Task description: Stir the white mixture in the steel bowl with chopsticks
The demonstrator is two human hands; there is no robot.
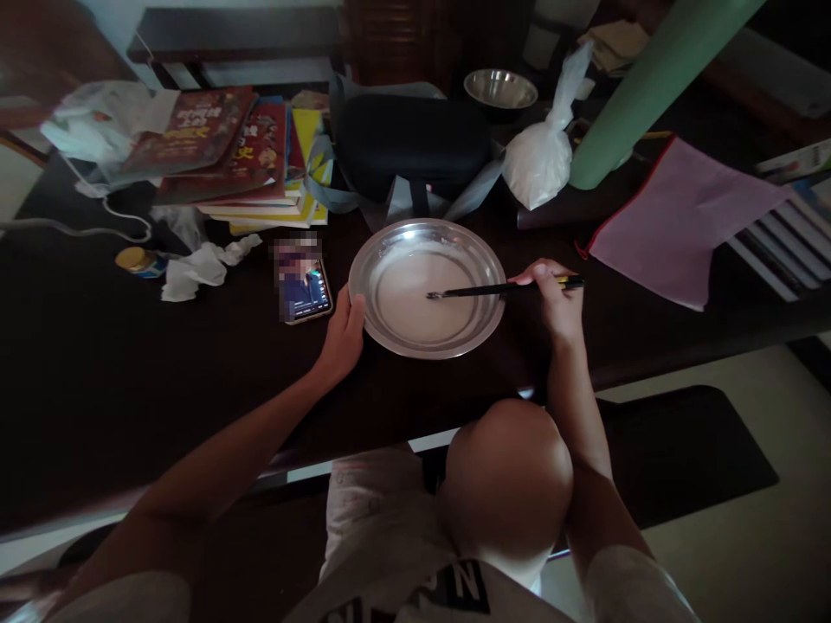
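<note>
While the dark wooden table (pixel 97 372) takes up most of the view, a green rolled mat (pixel 655 82) leans across its far right corner, above a pink zip pouch (pixel 675 221). A black zip case (pixel 412 143) sits at the far middle, and a stack of books (pixel 240 156) lies to its left. The round steel plate (pixel 425 288) rests on the table near its front edge, straight before the person, with a thin layer of milky white liquid covering its flat bottom. Behind it to the right stands a knotted plastic bag of white powder (pixel 538 160), and farther back a small steel bowl (pixel 499 88). The left hand (pixel 343 339) cups the plate's left rim, fingers curled against the metal. Just left of that hand lies a phone (pixel 305 290) with its screen lit. The right hand (pixel 551 298) pinches a pair of dark chopsticks (pixel 499 289) near their upper end, and their tips dip into the liquid near the plate's middle. Crumpled tissue (pixel 195 270) and a small yellow-capped jar (pixel 139 261) lie well apart on the left.
</note>
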